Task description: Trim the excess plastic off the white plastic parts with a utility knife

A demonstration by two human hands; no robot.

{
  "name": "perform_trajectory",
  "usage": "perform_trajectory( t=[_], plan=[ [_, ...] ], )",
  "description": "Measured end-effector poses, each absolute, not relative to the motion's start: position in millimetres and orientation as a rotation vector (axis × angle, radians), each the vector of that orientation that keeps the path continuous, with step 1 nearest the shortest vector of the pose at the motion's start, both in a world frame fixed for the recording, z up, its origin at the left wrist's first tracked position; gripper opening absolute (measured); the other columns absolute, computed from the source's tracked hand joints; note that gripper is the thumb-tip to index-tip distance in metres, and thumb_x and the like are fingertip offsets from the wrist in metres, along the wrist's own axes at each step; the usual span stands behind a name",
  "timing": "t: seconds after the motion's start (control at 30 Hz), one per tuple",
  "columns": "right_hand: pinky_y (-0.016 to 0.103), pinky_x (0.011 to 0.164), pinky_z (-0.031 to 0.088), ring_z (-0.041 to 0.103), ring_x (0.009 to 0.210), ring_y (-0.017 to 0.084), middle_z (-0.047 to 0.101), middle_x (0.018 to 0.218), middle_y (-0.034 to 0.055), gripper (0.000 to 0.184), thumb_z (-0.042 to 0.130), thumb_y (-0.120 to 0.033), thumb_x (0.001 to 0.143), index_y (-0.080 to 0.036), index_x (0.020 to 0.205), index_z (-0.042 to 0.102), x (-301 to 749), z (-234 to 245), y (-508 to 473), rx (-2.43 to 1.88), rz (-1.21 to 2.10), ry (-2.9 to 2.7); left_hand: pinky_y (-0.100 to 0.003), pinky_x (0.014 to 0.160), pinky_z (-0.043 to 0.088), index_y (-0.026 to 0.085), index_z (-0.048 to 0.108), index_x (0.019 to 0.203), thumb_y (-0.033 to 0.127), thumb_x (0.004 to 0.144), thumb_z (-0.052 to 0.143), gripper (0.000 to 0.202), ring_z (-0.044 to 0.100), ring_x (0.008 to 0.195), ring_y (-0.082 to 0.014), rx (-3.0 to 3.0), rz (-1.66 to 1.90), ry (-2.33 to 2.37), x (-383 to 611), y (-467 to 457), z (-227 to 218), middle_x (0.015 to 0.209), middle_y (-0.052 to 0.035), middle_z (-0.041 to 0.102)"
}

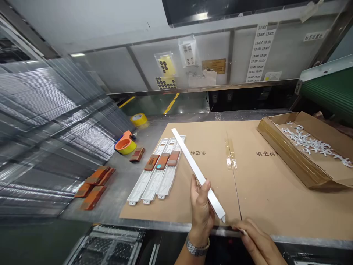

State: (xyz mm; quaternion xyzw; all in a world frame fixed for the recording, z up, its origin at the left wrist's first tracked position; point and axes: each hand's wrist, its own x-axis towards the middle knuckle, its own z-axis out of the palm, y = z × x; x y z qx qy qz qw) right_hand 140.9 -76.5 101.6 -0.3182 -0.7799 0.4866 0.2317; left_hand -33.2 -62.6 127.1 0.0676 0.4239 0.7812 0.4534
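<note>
My left hand grips a long white plastic strip near its lower end, and the strip slants up and away to the left over the brown cardboard sheet. My right hand sits at the table's front edge beside the strip's lower tip, pinching something small and white between its fingertips. To the left, three white strips lie side by side on the cardboard, each with a brown-orange block on top.
Several more brown-orange blocks lie on the grey table at left, near an orange tape dispenser and a yellow tape roll. An open cardboard box of small white parts stands at right. Stacked clear trays fill the left side.
</note>
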Motion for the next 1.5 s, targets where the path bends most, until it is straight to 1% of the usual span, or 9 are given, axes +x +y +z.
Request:
perform_trajectory(
  t=[0.1, 0.27, 0.43, 0.5, 0.7, 1.0, 1.27, 1.37, 1.5],
  plan=[
    [0.017, 0.069, 0.05, 0.064, 0.081, 0.012, 0.064, 0.092, 0.0036, 0.027, 0.032, -0.031, 0.098, -0.025, 0.107, 0.057, 138.3, 105.9, -75.0, -0.943, 1.19, -2.228, -0.017, 0.053, 0.04, 0.021, 0.05, 0.094, 0.031, 0.069, 0.075, 0.037, 0.051, 0.058, -0.0077, 0.192, 1.906, 1.073, -32.4, -62.6, 128.0, 0.076, 0.0034, 0.053],
    [0.018, 0.055, 0.046, 0.06, 0.057, 0.012, 0.061, 0.068, -0.001, 0.035, 0.029, -0.035, 0.098, -0.024, 0.079, 0.055, 131.9, 105.4, -76.6, -1.099, 0.944, -2.327, -0.017, 0.047, 0.036, 0.021, 0.05, 0.098, 0.033, 0.067, 0.076, 0.042, 0.043, 0.049, -0.0058, 0.21, 1.871, 1.114, -31.7, -63.8, 127.0, 0.068, 0.006, 0.049],
    [0.02, 0.049, 0.039, 0.056, 0.052, 0.011, 0.057, 0.063, -0.0044, 0.036, 0.028, -0.037, 0.099, -0.024, 0.072, 0.048, 130.4, 97.9, -77.0, -1.152, 0.814, -2.391, -0.018, 0.052, 0.039, 0.022, 0.051, 0.1, 0.033, 0.069, 0.075, 0.041, 0.047, 0.052, -0.0068, 0.224, 1.857, 1.124, -32.3, -64.4, 126.5, 0.069, 0.0053, 0.05],
    [0.02, 0.049, 0.037, 0.056, 0.052, 0.011, 0.057, 0.062, -0.0049, 0.036, 0.028, -0.038, 0.099, -0.024, 0.071, 0.047, 130.2, 97.0, -77.0, -1.155, 0.8, -2.404, -0.018, 0.055, 0.04, 0.022, 0.051, 0.102, 0.032, 0.07, 0.074, 0.041, 0.048, 0.055, -0.0072, 0.235, 1.858, 1.123, -32.1, -64.3, 126.7, 0.071, 0.0046, 0.052],
    [0.02, 0.048, 0.036, 0.055, 0.051, 0.01, 0.057, 0.062, -0.005, 0.035, 0.028, -0.037, 0.099, -0.024, 0.072, 0.046, 129.6, 98.9, -77.4, -1.156, 0.769, -2.417, -0.017, 0.046, 0.033, 0.023, 0.05, 0.108, 0.032, 0.07, 0.074, 0.046, 0.043, 0.047, -0.0055, 0.251, 1.842, 1.094, -29.9, -64.3, 129.7, 0.07, 0.0054, 0.052],
    [0.022, 0.051, 0.037, 0.058, 0.055, 0.012, 0.061, 0.067, -0.0049, 0.036, 0.026, -0.039, 0.099, -0.025, 0.076, 0.049, 132.6, 95.2, -78.2, -1.178, 0.881, -2.455, -0.019, 0.061, 0.043, 0.023, 0.051, 0.11, 0.031, 0.071, 0.073, 0.046, 0.055, 0.063, -0.0092, 0.261, 1.856, 1.116, -28.8, -64.1, 130.9, 0.08, 0.0014, 0.058],
    [0.022, 0.056, 0.039, 0.059, 0.061, 0.014, 0.061, 0.069, -0.0037, 0.039, 0.021, -0.043, 0.099, -0.025, 0.075, 0.047, 133.2, 95.5, -76.8, -1.257, 1.061, -2.445, -0.02, 0.062, 0.044, 0.024, 0.047, 0.12, 0.033, 0.076, 0.068, 0.05, 0.05, 0.054, -0.0062, 0.303, 1.84, 1.123, -26.6, -64.5, 122.6, 0.083, 0.0013, 0.059],
    [0.022, 0.054, 0.037, 0.059, 0.059, 0.013, 0.061, 0.068, -0.0042, 0.039, 0.022, -0.041, 0.099, -0.025, 0.074, 0.047, 132.4, 93.4, -78.6, -1.23, 1.027, -2.497, -0.02, 0.065, 0.045, 0.025, 0.046, 0.122, 0.031, 0.076, 0.069, 0.052, 0.054, 0.06, -0.0068, 0.306, 1.859, 1.123, -26.9, -63.0, 122.1, 0.092, -0.0003, 0.06],
    [0.023, 0.049, 0.033, 0.059, 0.052, 0.012, 0.061, 0.063, -0.0045, 0.038, 0.024, -0.036, 0.099, -0.024, 0.072, 0.048, 129.5, 85.6, -84.8, -1.109, 0.867, -2.601, -0.019, 0.065, 0.047, 0.027, 0.044, 0.125, 0.032, 0.074, 0.072, 0.058, 0.059, 0.07, -0.0099, 0.295, 1.881, 1.136, -28.7, -60.3, 122.7, 0.091, 0.0003, 0.06]
  ],
)
